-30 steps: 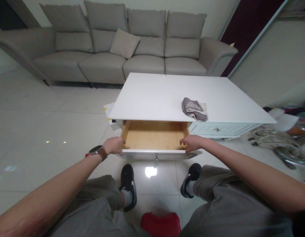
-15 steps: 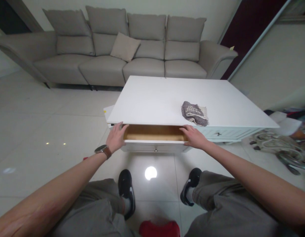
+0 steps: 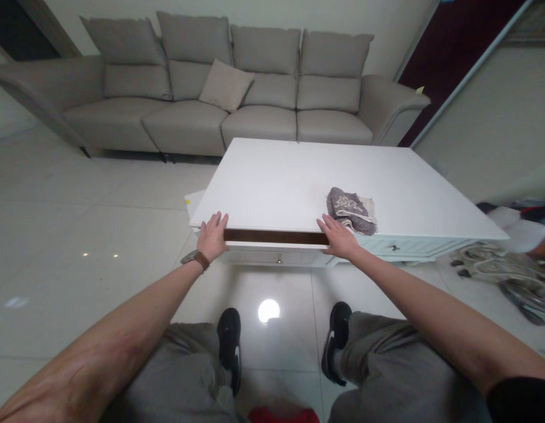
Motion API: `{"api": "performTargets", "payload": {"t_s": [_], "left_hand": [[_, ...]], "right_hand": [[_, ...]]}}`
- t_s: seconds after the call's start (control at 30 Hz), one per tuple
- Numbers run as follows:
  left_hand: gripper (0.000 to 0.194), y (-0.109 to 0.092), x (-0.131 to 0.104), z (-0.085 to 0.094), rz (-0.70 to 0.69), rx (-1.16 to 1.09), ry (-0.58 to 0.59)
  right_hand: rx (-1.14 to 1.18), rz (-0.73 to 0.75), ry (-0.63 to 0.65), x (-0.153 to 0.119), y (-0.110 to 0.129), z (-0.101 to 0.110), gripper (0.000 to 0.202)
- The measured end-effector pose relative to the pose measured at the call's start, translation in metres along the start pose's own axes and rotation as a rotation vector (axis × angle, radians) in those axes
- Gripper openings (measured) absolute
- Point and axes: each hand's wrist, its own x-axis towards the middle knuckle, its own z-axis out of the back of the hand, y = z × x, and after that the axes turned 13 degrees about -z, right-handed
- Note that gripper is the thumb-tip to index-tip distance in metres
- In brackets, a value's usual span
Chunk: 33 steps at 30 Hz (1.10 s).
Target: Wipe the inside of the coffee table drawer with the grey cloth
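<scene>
A drawer (image 3: pixel 278 257) with a small knob stands partly pulled out of a white coffee table (image 3: pixel 281 182); a narrow dark gap shows behind its front. At the drawer's left end is my left hand (image 3: pixel 213 236), fingers spread over the table's front edge, palm side against the drawer front. My right hand (image 3: pixel 339 236) rests likewise at the right end, its fingers apart on the tabletop edge. Neither hand holds anything. Just beyond my right fingers lies a folded grey and cream cloth (image 3: pixel 351 210) on the table.
Behind the table stands a long grey sofa (image 3: pixel 263 123) with a beige cushion (image 3: pixel 227 85). Coiled hoses or cables (image 3: pixel 497 267) and other items lie on the floor at the right. A red object (image 3: pixel 283 414) is between my feet at the bottom edge.
The drawer has slid further in, so its opening is narrower. Both hands have moved forward with it, and their fingers now reach over the tabletop edge.
</scene>
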Motion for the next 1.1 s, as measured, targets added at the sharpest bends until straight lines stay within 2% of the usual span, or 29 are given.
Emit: {"api": "performTargets", "payload": {"t_s": [0.17,0.5,0.87,1.1], "left_hand": [[0.093,-0.002,0.013,-0.007,0.04,0.001,-0.051],[0.105,0.011,0.011,-0.014,-0.021,-0.009,-0.032],[0.101,0.009,0.01,-0.014,-0.012,-0.01,-0.059],[0.083,0.005,0.015,-0.013,0.002,0.015,-0.059]], "right_hand": [[0.039,-0.006,-0.018,0.008,-0.004,-0.003,0.106],[0.066,0.011,-0.041,0.008,-0.009,-0.004,0.1],[0.014,-0.022,-0.069,0.004,-0.001,-0.007,0.099],[-0.015,-0.067,-0.095,0.005,0.01,-0.004,0.082]]}}
